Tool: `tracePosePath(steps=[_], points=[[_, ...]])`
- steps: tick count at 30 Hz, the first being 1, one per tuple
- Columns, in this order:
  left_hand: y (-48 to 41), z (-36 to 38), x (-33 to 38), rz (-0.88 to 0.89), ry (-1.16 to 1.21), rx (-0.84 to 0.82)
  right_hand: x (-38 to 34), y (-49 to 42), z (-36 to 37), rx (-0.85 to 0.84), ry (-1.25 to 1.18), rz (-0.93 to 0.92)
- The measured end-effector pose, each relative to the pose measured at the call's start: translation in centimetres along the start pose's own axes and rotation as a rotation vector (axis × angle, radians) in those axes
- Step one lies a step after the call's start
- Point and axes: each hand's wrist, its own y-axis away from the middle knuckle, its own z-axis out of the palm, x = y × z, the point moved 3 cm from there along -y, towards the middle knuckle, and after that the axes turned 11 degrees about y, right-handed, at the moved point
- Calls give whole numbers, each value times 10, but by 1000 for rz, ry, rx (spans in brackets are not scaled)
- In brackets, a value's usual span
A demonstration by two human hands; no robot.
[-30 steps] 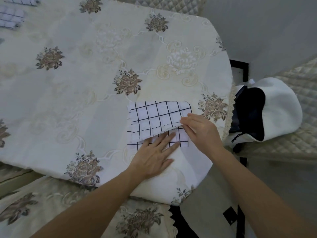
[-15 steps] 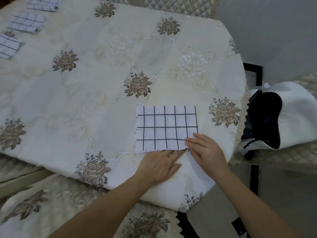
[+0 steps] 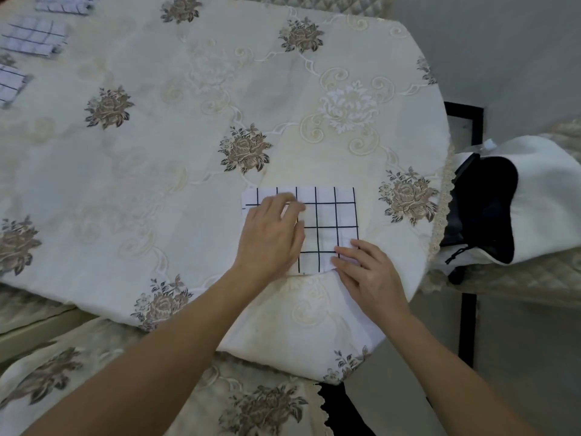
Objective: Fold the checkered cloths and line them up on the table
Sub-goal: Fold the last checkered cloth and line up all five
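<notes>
White checkered cloth under both hands, bag nr table edge.

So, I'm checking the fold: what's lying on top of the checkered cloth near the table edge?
Only the hands: the left hand lies flat over the checkered cloth on its left part, and the right hand presses its near right corner. The cloth beneath them is hidden.

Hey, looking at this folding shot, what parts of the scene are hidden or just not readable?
All in the head view:
- Checkered cloth: its left part is covered by the left hand, its near right corner by the right hand; number of layers unreadable.
- Folded cloths at far left: cut off by the frame's left and top edges, so the full count is unknown.
- White bag: its dark opening hides any contents.
</notes>
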Motion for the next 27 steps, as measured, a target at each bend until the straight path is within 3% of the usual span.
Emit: tracePosePath(steps=[3, 5, 10, 14, 20, 27], points=[[-6, 35, -23, -116, -113, -260, -1, 0, 0, 1, 18, -6], [-1, 49, -35, -115, -175, -336, -3, 0, -1, -2, 32, -23], [7, 60, -43, -85, -203, -330, -5, 1, -9, -20, 23, 15], [6, 63, -43, -88, -177, -317, -20, -48, -10, 16, 15, 74], [5, 65, -45, -115, -145, -312, -34, -109, 41, -360, 167, 193], [3, 54, -70, -115, -174, -270, -5, -96, 48, -381, 328, 266]])
